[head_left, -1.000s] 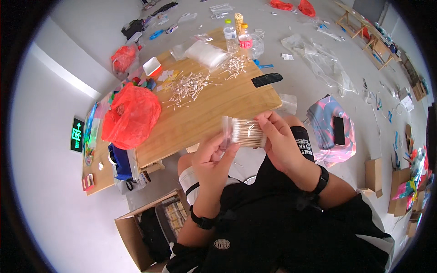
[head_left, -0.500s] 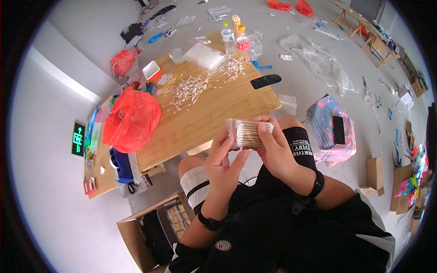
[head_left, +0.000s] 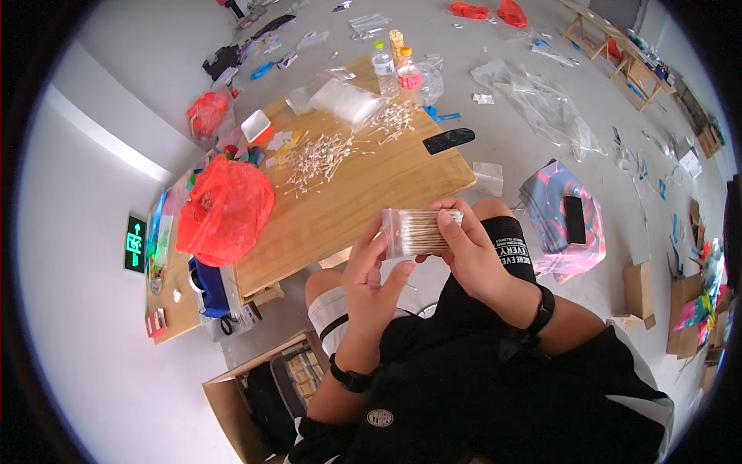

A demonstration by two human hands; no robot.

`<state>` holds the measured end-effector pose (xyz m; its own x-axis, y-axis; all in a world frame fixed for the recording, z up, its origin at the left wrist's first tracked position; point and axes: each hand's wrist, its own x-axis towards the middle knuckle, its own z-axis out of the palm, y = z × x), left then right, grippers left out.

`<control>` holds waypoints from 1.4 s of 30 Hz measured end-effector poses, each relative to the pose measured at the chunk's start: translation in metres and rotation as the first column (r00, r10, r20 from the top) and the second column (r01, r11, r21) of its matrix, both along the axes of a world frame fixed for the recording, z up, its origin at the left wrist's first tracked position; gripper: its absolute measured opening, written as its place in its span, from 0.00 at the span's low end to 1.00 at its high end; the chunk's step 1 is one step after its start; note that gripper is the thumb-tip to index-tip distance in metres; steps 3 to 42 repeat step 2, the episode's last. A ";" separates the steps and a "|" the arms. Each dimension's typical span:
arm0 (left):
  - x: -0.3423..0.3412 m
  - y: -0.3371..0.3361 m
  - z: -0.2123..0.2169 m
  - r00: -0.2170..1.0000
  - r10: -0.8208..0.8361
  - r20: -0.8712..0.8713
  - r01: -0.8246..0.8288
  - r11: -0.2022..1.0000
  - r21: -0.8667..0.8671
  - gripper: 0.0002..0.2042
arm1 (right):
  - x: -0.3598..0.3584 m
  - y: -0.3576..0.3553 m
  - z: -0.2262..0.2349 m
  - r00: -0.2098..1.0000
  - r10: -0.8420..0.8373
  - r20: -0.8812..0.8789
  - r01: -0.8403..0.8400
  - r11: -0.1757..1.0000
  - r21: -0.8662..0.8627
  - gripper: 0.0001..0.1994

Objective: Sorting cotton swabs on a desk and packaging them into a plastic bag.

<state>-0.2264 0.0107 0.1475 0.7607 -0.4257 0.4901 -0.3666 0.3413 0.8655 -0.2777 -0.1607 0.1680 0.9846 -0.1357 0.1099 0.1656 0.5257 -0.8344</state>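
Note:
A bundle of cotton swabs (head_left: 425, 230) lies sideways in a small clear plastic bag (head_left: 392, 233), held above my lap. My right hand (head_left: 473, 251) grips the right end, its thumb pressed on the swabs in front and its fingers behind. At the bag's left edge, my left hand (head_left: 371, 271) has its fingers closed behind the plastic; its thumb is off the bag, pointing right. The left fingertips are partly hidden. Beyond my hands, a loose pile of cotton swabs (head_left: 321, 158) covers part of the wooden table (head_left: 309, 236).
A red plastic bag (head_left: 224, 213) sits on the table's left side. Farther back are a clear pack of white material (head_left: 344, 102) and two bottles (head_left: 384, 69). A phone (head_left: 574, 220) rests on a patterned stool (head_left: 541, 209) at right. An open carton (head_left: 224, 394) stands lower left.
The bag's left part has spread and tilted a little, showing more white swab tips. My left hand has shifted slightly left and down; my right hand keeps its grip.

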 end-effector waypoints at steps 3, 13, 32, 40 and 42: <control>0.002 0.007 -0.008 0.997 0.075 0.001 -0.075 0.990 0.116 0.32 | -0.001 0.000 0.002 1.000 0.001 0.014 -0.002 1.000 0.012 0.14; 0.002 0.007 -0.008 0.997 0.075 0.001 -0.075 0.990 0.116 0.32 | -0.001 0.000 0.002 1.000 0.001 0.014 -0.002 1.000 0.012 0.14; 0.002 0.007 -0.008 0.997 0.075 0.001 -0.075 0.990 0.116 0.32 | -0.001 0.000 0.002 1.000 0.001 0.014 -0.002 1.000 0.012 0.14; 0.002 0.007 -0.008 0.997 0.075 0.001 -0.075 0.990 0.116 0.32 | -0.001 0.000 0.002 1.000 0.001 0.014 -0.002 1.000 0.012 0.14; 0.002 0.007 -0.008 0.997 0.075 0.001 -0.075 0.990 0.116 0.32 | -0.001 0.000 0.002 1.000 0.001 0.014 -0.002 1.000 0.012 0.14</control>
